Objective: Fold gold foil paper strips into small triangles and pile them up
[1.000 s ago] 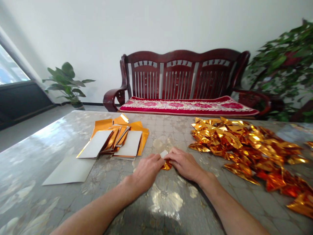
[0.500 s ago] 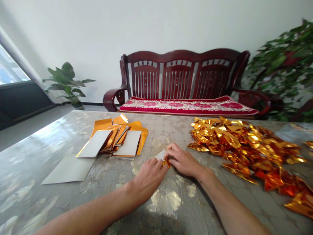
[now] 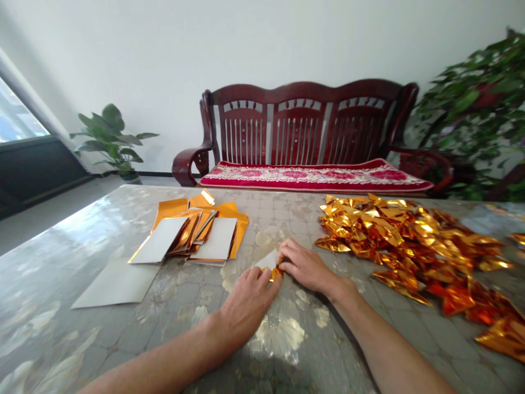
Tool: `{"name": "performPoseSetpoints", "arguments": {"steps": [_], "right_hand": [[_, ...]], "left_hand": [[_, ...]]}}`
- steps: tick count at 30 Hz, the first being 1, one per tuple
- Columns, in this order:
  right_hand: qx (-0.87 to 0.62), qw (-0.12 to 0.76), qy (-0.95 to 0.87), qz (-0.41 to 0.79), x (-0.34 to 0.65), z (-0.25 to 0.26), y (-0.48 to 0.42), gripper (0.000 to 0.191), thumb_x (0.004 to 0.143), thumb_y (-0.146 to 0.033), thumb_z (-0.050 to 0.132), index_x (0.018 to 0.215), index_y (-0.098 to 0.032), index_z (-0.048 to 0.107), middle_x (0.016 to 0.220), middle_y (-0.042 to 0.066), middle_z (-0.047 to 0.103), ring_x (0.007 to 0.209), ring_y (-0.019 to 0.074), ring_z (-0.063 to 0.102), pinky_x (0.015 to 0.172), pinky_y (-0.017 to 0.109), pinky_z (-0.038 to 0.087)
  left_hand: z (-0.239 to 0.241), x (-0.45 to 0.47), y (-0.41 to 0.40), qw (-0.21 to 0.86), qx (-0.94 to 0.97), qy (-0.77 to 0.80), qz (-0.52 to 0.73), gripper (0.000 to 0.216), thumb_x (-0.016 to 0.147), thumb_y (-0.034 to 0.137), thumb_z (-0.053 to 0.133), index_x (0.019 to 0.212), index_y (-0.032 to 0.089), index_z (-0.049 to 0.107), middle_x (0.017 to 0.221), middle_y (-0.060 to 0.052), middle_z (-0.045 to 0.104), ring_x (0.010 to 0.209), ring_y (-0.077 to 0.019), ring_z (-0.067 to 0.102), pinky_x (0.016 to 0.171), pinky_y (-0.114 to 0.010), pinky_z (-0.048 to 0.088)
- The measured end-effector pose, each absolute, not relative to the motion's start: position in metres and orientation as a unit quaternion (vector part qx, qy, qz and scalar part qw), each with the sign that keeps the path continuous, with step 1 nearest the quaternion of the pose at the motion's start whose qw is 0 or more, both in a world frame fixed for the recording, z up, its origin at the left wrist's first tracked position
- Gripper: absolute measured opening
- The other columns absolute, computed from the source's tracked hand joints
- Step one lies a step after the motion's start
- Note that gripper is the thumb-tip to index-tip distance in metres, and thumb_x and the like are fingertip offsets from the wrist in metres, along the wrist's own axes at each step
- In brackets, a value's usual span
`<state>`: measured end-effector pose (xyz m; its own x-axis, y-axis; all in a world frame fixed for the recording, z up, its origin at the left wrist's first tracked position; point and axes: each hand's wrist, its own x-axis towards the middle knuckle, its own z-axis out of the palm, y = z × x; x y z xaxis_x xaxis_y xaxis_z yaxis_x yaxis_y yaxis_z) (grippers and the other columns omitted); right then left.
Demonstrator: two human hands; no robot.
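From the head camera, the left hand (image 3: pixel 248 309) and the right hand (image 3: pixel 305 268) come together low over the table, almost touching, around a small folded foil piece (image 3: pixel 275 274). The piece is gold on its visible face, and a pale backing flap (image 3: pixel 268 259) points up and away from the person. The left fingers (image 3: pixel 262 280) close narrowly on its near side, while the right fingers (image 3: pixel 287 253) curl over its far side, so it is pinched between both hands.

Left of the hands lies a loose stack of orange-gold foil sheets (image 3: pixel 197 232), with a single pale sheet (image 3: pixel 117 284) flat beside it. Just right of the right hand is a heap of folded gold foil pieces (image 3: pixel 410 246). All of this rests on a glossy patterned table cover (image 3: pixel 61 257). Beyond the table stands a dark red wooden bench (image 3: pixel 299 120) with a red cushion (image 3: pixel 311 178).
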<state>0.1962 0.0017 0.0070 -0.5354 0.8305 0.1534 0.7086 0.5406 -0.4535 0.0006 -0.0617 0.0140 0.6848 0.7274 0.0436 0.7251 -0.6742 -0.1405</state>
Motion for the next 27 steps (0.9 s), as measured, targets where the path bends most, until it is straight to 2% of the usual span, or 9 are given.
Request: {"name": "performPoseSetpoints", "arguments": {"steps": [10, 14, 18, 24, 27], "right_hand": [[-0.48, 0.19, -0.838, 0.175, 0.1936, 0.0008, 0.0019, 0.017, 0.086, -0.023, 0.062, 0.103, -0.025, 0.06, 0.112, 0.0, 0.057, 0.099, 0.0158, 0.059, 0.079, 0.027, 0.04], [-0.497, 0.198, -0.825, 0.184, 0.1922, -0.0011, 0.0025, 0.016, 0.084, -0.024, 0.063, 0.099, -0.024, 0.058, 0.106, -0.001, 0.06, 0.094, 0.0154, 0.06, 0.076, 0.027, 0.039], [-0.511, 0.206, -0.813, 0.189, 0.1894, 0.0007, 0.0017, 0.016, 0.081, -0.021, 0.064, 0.094, -0.024, 0.057, 0.097, -0.002, 0.063, 0.088, 0.0151, 0.059, 0.072, 0.026, 0.037], [-0.532, 0.206, -0.796, 0.203, 0.188, 0.0018, 0.0024, 0.014, 0.079, -0.024, 0.067, 0.09, -0.024, 0.059, 0.091, -0.003, 0.066, 0.081, 0.0147, 0.059, 0.065, 0.025, 0.034], [-0.51, 0.217, -0.803, 0.221, 0.1928, -0.0004, 0.0062, 0.007, 0.084, -0.025, 0.062, 0.091, -0.024, 0.063, 0.092, -0.001, 0.067, 0.083, 0.0159, 0.06, 0.069, 0.026, 0.037]], "left_hand": [[0.0069, -0.0012, -0.0589, 0.073, -0.923, -0.377, -0.015, 0.038, 0.094, 0.016, 0.05, 0.132, 0.014, 0.046, 0.115, -0.01, 0.061, 0.099, -0.0237, 0.056, 0.086, -0.036, 0.049], [0.01, -0.0021, -0.0599, 0.057, -0.926, -0.374, -0.016, 0.033, 0.095, 0.013, 0.048, 0.127, 0.014, 0.048, 0.111, -0.008, 0.062, 0.099, -0.0224, 0.057, 0.087, -0.035, 0.049], [0.0124, -0.0001, -0.0599, 0.061, -0.919, -0.39, -0.023, 0.035, 0.094, 0.013, 0.049, 0.129, 0.016, 0.047, 0.105, -0.006, 0.061, 0.093, -0.0222, 0.057, 0.082, -0.035, 0.051], [0.0116, 0.0018, -0.0588, 0.063, -0.916, -0.395, -0.017, 0.032, 0.093, 0.011, 0.049, 0.125, 0.015, 0.05, 0.107, -0.007, 0.061, 0.094, -0.0224, 0.057, 0.08, -0.035, 0.052], [0.0124, 0.001, -0.058, 0.065, -0.917, -0.393, -0.018, 0.031, 0.092, 0.01, 0.049, 0.123, 0.016, 0.051, 0.114, -0.008, 0.06, 0.095, -0.0222, 0.057, 0.08, -0.034, 0.051]]}}
